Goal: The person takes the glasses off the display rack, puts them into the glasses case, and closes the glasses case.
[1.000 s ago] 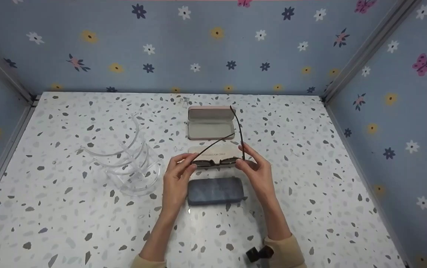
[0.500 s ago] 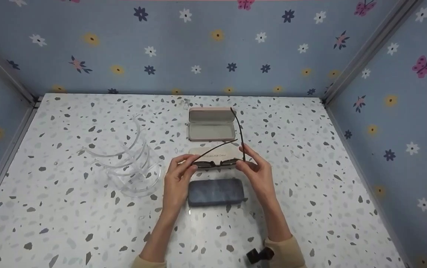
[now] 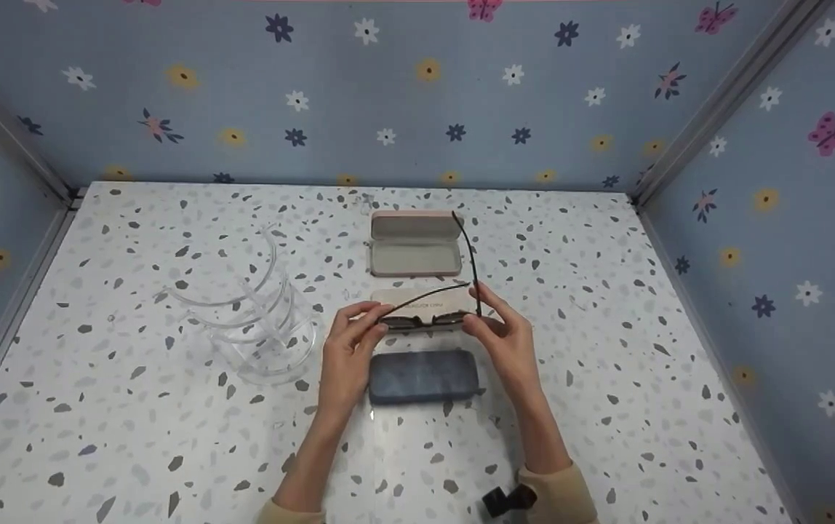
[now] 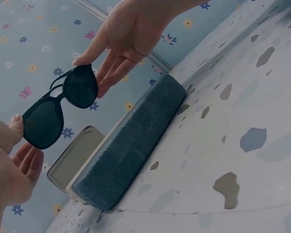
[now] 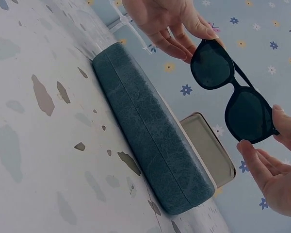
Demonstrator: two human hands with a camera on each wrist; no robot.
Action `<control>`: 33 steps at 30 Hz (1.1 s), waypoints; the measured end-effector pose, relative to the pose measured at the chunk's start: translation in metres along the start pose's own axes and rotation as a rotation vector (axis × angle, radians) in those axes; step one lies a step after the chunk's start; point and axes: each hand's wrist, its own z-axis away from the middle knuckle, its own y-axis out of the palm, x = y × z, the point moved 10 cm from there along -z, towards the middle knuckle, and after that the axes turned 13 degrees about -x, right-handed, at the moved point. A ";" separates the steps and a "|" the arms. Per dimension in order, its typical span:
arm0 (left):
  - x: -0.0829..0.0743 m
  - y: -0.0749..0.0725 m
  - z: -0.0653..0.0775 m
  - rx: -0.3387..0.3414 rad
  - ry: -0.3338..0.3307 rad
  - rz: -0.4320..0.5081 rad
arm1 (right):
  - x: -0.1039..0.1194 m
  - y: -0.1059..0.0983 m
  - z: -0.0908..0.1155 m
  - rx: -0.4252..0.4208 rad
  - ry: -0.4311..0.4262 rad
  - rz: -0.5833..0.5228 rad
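A pair of dark sunglasses is held between both hands, above the table. My left hand pinches one end of the frame by thumb and fingers, and my right hand pinches the other end near the hinge. One temple arm stands out straight away from me; the other slants inward across it. Both dark lenses show in the wrist views. Below the sunglasses lies a shut blue glasses case. Just behind that is a cream, flat-topped item with small print, partly hidden by the sunglasses.
An open glasses case with a beige lining stands farther back. To the left is a clear plastic display stand with curved arms. A small black object sits by my right sleeve. Flower-patterned panels wall the speckled table.
The slanting temple arm on the left-hand side has swung further inward, its tip lowering toward the right hand. Both hands stay nearly in place, and the view shifts slightly.
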 end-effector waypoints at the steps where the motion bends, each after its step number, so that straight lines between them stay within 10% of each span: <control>1: 0.000 0.000 0.000 0.002 0.002 -0.001 | 0.000 0.000 0.000 0.000 -0.003 0.003; 33: -0.005 0.002 -0.004 0.073 0.055 -0.083 | 0.001 0.000 0.000 0.019 -0.032 0.024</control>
